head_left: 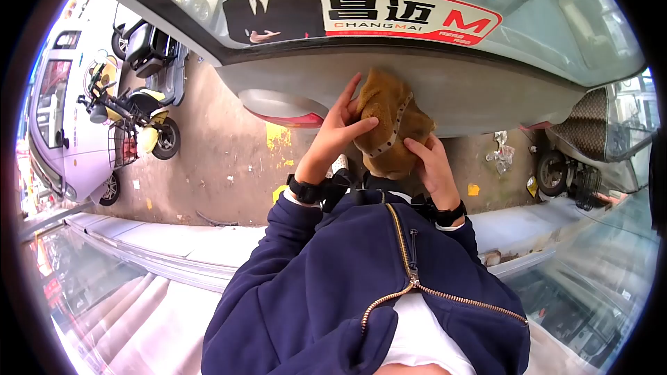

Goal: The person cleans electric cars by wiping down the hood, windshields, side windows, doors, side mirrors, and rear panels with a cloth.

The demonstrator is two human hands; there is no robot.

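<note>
A brown cloth [389, 121] with a pale dotted trim band hangs bunched between my hands, in front of the grey car's rear panel [479, 94]. My left hand [340, 121] holds its left edge, with the thumb on the front and the index finger stretched upward. At the lower right of the cloth, my right hand [432, 167] grips it between thumb and fingers. Some fingers of both hands are hidden behind the cloth. Black bands circle both wrists.
The car's rear window carries a sticker [417, 14]. Scooters [149, 107] and a white vehicle [76, 114] stand at the left. Another scooter [556, 170] is at the right. Litter [500, 153] lies on the ground. Behind me runs a pale ledge [174, 243].
</note>
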